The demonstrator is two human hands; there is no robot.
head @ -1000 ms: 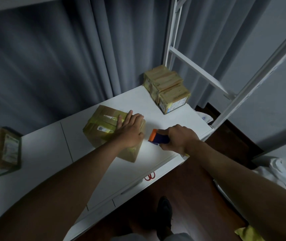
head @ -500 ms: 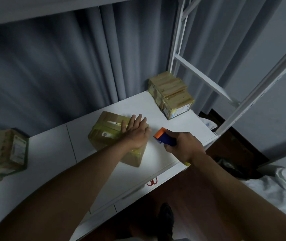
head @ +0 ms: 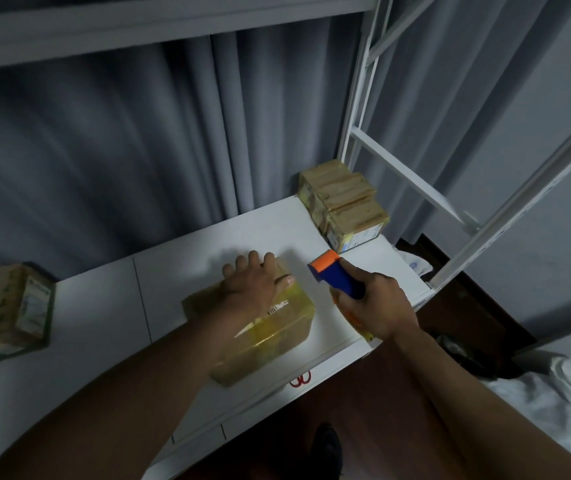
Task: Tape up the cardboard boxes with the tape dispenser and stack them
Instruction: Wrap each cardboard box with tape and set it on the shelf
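Note:
A cardboard box (head: pixel 277 327) wrapped in yellowish tape lies on the white table (head: pixel 104 306) near its front edge. My left hand (head: pixel 253 285) lies on top of it, fingers curled over the far edge and thumb on the lid. To the right, my right hand (head: pixel 377 306) grips the blue handle of the tape dispenser (head: pixel 336 275). The dispenser's orange head is in the air beside the box's right corner, not touching it. A stack of taped boxes (head: pixel 346 206) stands at the back right corner of the table.
More cardboard boxes (head: pixel 7 306) stand at the table's left end. White metal frame posts (head: pixel 357 133) rise at the right end, and grey curtains hang behind. Something red (head: pixel 299 379) hangs on the drawer front. White cloth (head: pixel 554 393) lies on the floor to the right.
The box has turned and slid toward the front edge under my left hand, whose fingers now hook its far edge. My right hand has lifted the dispenser slightly up and away.

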